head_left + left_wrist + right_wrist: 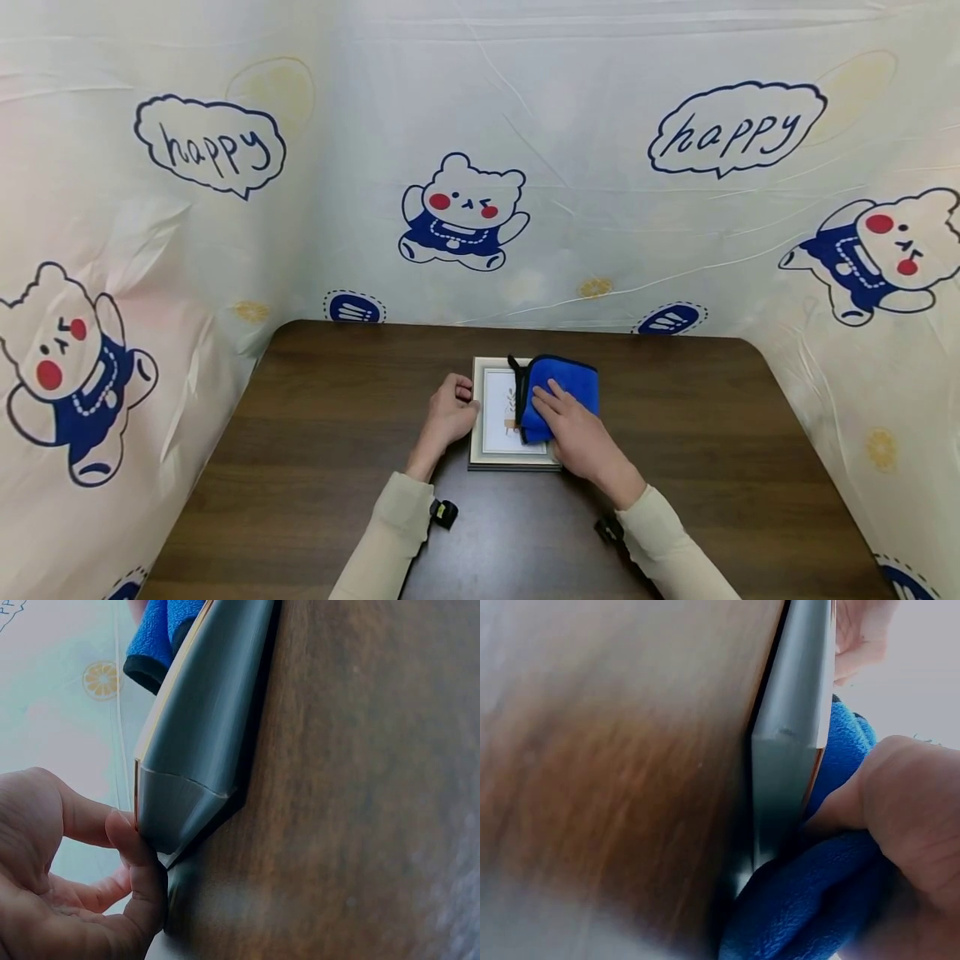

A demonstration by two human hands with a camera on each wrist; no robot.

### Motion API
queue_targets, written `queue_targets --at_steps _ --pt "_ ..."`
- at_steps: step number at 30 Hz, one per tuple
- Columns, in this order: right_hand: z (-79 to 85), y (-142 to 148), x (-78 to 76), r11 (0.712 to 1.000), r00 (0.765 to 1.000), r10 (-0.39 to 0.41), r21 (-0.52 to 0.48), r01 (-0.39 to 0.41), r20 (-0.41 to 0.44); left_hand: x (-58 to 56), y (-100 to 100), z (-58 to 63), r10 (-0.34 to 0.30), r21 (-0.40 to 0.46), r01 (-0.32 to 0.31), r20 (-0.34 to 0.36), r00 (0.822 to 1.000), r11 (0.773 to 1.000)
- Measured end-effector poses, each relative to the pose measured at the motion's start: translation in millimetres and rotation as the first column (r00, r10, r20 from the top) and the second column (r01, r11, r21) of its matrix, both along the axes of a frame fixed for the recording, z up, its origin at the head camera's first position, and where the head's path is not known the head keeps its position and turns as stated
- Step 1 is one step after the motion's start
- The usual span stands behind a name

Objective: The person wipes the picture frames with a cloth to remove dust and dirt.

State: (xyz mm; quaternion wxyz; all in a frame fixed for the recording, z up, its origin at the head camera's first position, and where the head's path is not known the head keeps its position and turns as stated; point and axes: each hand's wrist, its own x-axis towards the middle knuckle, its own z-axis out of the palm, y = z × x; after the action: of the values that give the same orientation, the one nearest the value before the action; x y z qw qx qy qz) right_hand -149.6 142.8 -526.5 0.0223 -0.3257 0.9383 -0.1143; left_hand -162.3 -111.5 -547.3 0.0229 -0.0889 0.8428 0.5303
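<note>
Head view: the picture frame (496, 418) lies flat on the table (337, 417); the left hand (450, 412) is at its left edge, the right hand (574, 429) presses a folded blue cloth (567, 379) with extended fingers.

Left wrist view: thumb and finger pinch the frame's corner; its stiff, smooth sides likely suit gripping better than the possibly fragile front.

Right wrist view: the cloth, seemingly light and soft, bunches over the side.

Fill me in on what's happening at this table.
A person's left hand holds the left edge of a picture frame lying face up on a dark wooden table. Their right hand rests on a blue black-edged cloth that covers much of the frame's right side and hangs past its edge.
</note>
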Motion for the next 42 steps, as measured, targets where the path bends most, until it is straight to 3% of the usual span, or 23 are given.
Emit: queue_targets --at_steps 5,15,28,42 --pt "-0.7 -1.1 5.0 0.998 0.998 0.038 0.061 -0.035 -0.053 0.9 -0.3 0.0 0.004 0.001 -0.004 0.006 1.0 1.0" --pt "0.1 0.6 14.5 0.996 0.997 0.021 0.091 -0.014 -0.074 -0.3 1.2 -0.7 -0.011 -0.013 0.011 0.004 1.0 1.0" --pt "-0.1 6.2 32.9 0.997 0.997 0.032 0.079 -0.026 -0.075 0.6 1.3 0.6 -0.027 -0.032 0.027 0.005 1.0 0.999" --pt "-4.3 9.5 51.2 0.999 0.996 0.043 -0.007 -0.044 -0.074 0.1 1.5 2.1 -0.018 -0.033 0.018 0.018 1.0 0.999"
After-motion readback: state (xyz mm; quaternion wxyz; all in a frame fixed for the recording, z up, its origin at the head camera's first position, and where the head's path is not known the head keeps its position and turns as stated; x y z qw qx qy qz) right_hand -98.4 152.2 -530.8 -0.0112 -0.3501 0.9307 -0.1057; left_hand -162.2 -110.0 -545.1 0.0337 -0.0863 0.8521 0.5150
